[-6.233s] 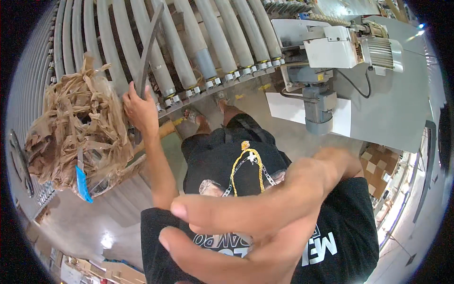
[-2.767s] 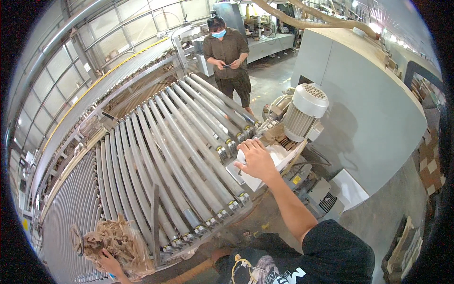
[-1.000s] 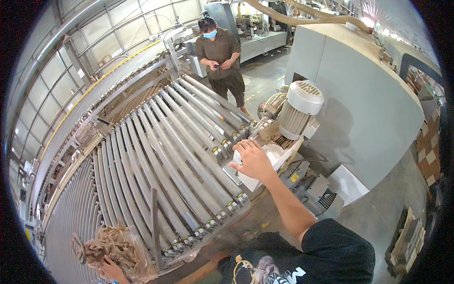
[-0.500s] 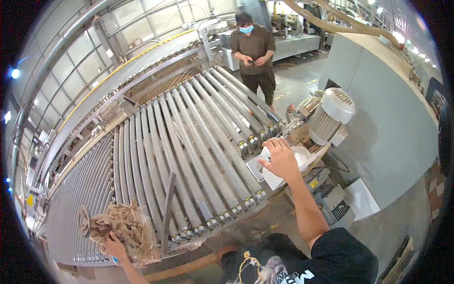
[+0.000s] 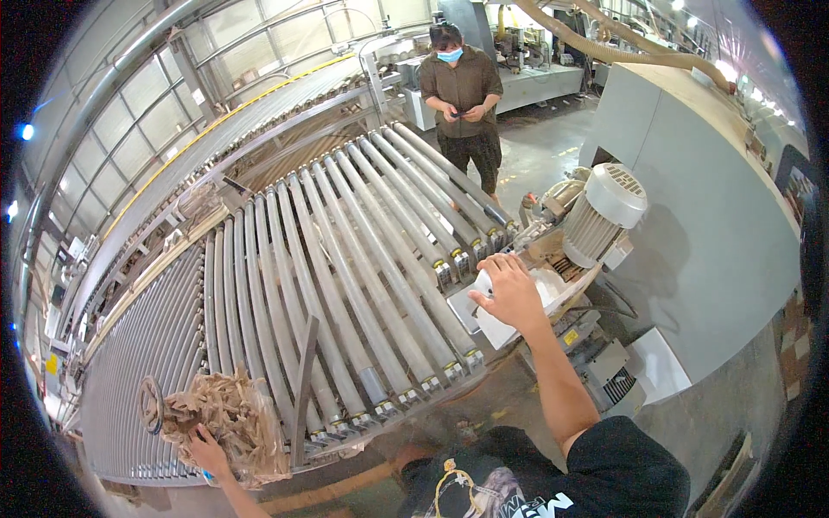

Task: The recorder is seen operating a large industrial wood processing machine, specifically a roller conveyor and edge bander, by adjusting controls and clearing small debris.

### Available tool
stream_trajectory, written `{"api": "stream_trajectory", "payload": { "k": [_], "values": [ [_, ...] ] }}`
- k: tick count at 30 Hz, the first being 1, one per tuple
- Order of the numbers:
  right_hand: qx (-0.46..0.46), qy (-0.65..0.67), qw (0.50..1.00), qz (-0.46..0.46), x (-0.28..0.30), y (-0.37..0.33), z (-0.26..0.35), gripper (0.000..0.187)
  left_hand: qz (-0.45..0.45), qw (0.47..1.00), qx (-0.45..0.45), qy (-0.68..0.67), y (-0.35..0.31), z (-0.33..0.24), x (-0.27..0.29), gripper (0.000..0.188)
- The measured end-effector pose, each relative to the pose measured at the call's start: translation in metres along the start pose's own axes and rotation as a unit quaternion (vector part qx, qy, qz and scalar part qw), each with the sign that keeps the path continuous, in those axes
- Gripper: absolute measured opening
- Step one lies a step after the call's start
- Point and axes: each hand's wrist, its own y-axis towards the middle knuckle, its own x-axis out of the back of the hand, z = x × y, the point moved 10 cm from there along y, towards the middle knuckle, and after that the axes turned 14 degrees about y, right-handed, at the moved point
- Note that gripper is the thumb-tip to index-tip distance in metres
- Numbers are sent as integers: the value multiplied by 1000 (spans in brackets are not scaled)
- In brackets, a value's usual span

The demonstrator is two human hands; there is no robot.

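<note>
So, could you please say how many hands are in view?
4: left hand at the crumpled brown bundle, right hand on the white boxy casing, two hands of the brown-shirted co-worker beyond the grey metal rollers.

Open air above the rollers (image 5: 363, 268) between left hand (image 5: 207, 453) and right hand (image 5: 511, 293). Obstacle on that line: dark bar (image 5: 305, 388), rising at the rollers' near edge, just right of the brown wrapping bundle (image 5: 246, 423). Left of bundle: dark ring (image 5: 151, 406), just beside. Right of right hand: motor (image 5: 606, 211), then grey cabinet (image 5: 708, 207), block sideways passage.
</note>
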Motion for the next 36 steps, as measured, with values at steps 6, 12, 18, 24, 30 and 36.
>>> {"api": "stream_trajectory", "payload": {
  "k": [6,12,18,24,30,36],
  "values": [
    [-3,-3,1000,2,0,-2,-3,50,59,998,18,-12,4,-6,-3,58],
    [2,-3,1000,2,-1,-1,-1,51,58,998,16,8,4,7,-19,57],
    [10,-9,1000,-2,-1,0,0,53,35,999,-2,26,3,9,-19,57],
    [5,-11,1000,-4,2,-3,-3,54,123,992,26,-18,3,-17,-1,53],
    [0,-2,1000,3,2,-1,1,53,48,999,-10,18,1,-5,-1,49],
    [2,3,1000,-2,-1,-2,-5,53,35,999,-9,13,1,-5,-9,49]
  ]
}}
